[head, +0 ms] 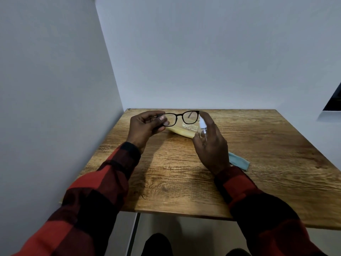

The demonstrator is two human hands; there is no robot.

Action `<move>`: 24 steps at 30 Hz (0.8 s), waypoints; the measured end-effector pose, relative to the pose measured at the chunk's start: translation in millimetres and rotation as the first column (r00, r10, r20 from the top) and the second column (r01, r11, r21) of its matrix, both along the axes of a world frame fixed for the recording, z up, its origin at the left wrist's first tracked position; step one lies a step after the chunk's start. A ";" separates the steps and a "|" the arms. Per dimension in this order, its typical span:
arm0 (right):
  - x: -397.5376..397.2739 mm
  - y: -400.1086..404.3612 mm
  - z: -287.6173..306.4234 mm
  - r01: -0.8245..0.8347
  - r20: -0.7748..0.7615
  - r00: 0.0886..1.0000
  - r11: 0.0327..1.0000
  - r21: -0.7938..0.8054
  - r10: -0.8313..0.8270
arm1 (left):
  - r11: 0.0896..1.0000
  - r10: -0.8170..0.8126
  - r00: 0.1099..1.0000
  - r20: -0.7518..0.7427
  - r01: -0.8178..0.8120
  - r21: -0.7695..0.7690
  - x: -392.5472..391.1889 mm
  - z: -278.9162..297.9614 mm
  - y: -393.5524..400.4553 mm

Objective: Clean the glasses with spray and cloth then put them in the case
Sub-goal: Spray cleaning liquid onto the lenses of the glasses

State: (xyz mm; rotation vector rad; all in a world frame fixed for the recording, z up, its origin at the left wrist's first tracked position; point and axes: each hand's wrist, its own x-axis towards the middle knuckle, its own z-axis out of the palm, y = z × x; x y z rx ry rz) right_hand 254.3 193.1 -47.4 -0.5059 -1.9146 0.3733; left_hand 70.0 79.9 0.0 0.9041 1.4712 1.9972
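Glasses (181,118) with a dark frame are held up above the worktop (258,163), gripped at one end by the left hand (145,128). The right hand (210,143) is closed around a small clear spray bottle (202,126), whose white top sits just beside the free end of the frame. A yellow case (184,131) lies on the worktop under the glasses, and the blue cloth (239,162) lies partly hidden behind the right wrist. I think the risk is in the aim: the nozzle is very near, so the spray can miss the lens and wet the case below. Also the left thumb rests on a lens and can leave a mark there.
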 end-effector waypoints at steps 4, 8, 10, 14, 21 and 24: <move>-0.4 -0.1 -0.2 0.029 0.026 0.999 1.000 -0.008 -0.029 | 1.000 0.003 1.000 -0.006 -0.003 -0.002 0.1 -1.4 -0.8; 0.0 -0.9 0.6 0.053 -0.017 0.998 0.999 0.005 -0.053 | 1.000 0.007 1.000 0.003 -0.007 0.000 1.0 -2.4 -1.0; 0.7 0.9 -0.6 0.014 -0.038 0.999 1.000 0.005 -0.014 | 1.000 0.006 1.000 -0.003 -0.006 0.000 0.9 -2.9 -1.5; 0.6 -1.8 0.3 -0.064 -0.040 0.997 0.998 -0.004 0.063 | 1.000 0.004 1.000 0.007 -0.004 0.002 1.9 -3.2 -1.5; -6.7 -15.5 2.9 -0.168 0.062 0.984 0.984 0.052 0.165 | 1.000 -0.014 1.000 0.018 0.014 -0.005 5.7 -4.6 2.2; -11.0 -19.4 2.8 -0.137 0.091 0.987 0.988 0.070 0.131 | 1.000 -0.012 1.000 0.022 0.012 -0.013 7.8 -4.6 3.5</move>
